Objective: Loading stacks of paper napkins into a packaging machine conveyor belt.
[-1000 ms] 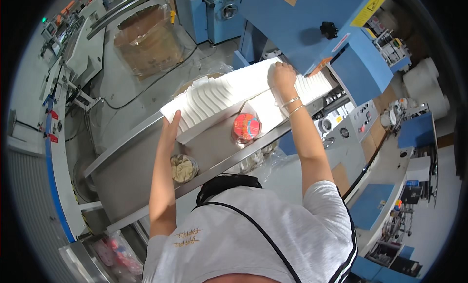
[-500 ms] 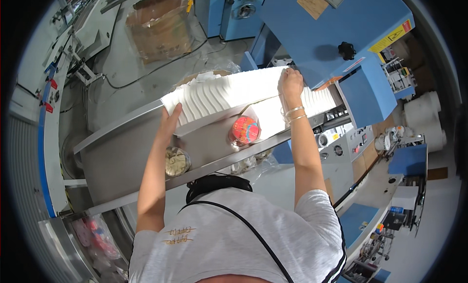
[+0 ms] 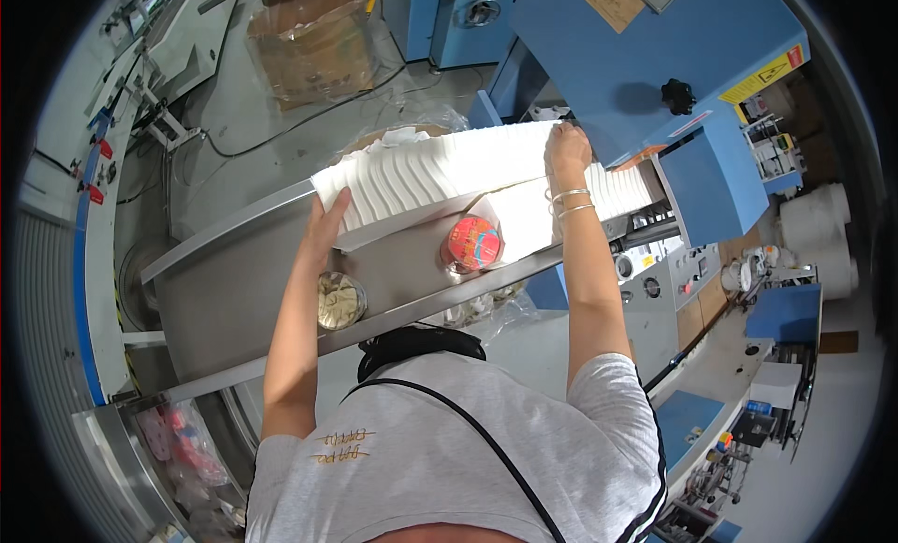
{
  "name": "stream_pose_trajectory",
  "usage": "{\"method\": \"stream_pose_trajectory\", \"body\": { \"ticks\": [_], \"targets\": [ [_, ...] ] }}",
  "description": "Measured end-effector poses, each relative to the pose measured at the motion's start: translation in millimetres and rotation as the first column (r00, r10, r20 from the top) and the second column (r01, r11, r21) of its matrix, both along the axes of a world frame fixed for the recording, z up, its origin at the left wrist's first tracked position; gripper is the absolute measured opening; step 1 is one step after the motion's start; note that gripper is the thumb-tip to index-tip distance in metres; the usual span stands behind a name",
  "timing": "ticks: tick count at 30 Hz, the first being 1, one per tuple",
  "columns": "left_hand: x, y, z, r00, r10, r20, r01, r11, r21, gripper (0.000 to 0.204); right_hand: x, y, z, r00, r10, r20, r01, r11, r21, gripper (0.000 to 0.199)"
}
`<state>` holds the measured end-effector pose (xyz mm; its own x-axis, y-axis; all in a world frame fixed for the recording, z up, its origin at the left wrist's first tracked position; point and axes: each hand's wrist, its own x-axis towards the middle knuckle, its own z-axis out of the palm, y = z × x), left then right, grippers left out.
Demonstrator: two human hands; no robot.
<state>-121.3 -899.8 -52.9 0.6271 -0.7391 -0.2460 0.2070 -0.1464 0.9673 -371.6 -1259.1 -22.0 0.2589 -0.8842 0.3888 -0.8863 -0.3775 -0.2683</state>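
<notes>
White tissue stack (image 3: 449, 173) runs 8-to-2 o'clock btwn both hands. Left hand (image 3: 329, 217) flat, fingers together, presses 8 o'clock end; right hand (image 3: 566, 150) cups 2 o'clock end.

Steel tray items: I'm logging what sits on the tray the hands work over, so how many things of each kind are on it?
White folded-paper stack, pressed between left hand and right hand: 1
Red-lidded round tub: 1
Clear round container with pale contents: 1
Total: 3

Steel table (image 3: 234, 300) with white napkin stack (image 3: 440, 169), red-lidded tub (image 3: 472, 244), jar (image 3: 339, 300).
</notes>
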Motion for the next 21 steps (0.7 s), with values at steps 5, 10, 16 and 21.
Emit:
{"method": "stream_pose_trajectory", "body": {
  "ticks": [5, 10, 16, 21],
  "targets": [
    [2, 0, -2, 1.000, -0.002, 0.000, 0.002, 1.000, 0.015, 0.073, 2, 3, 3, 0.999, -0.033, 0.040, 0.033, 0.999, 0.005, 0.019],
    [1, 1, 1, 1.000, -0.007, -0.008, 0.007, 1.000, 0.023, 0.075, -3, 3, 8, 1.000, 0.013, -0.004, -0.013, 0.995, 0.100, 0.017],
    [0, -2, 3, 1.000, -0.019, 0.008, 0.019, 0.999, 0.027, 0.076, -9, -9, -3, 0.996, 0.085, -0.038, -0.080, 0.990, 0.117, 0.023],
    [1, -1, 3, 1.000, 0.007, 0.019, -0.009, 0.996, 0.087, 0.078, -1, 16, 11, 0.956, 0.145, -0.254, -0.134, 0.989, 0.060, 0.050]
  ]
}}
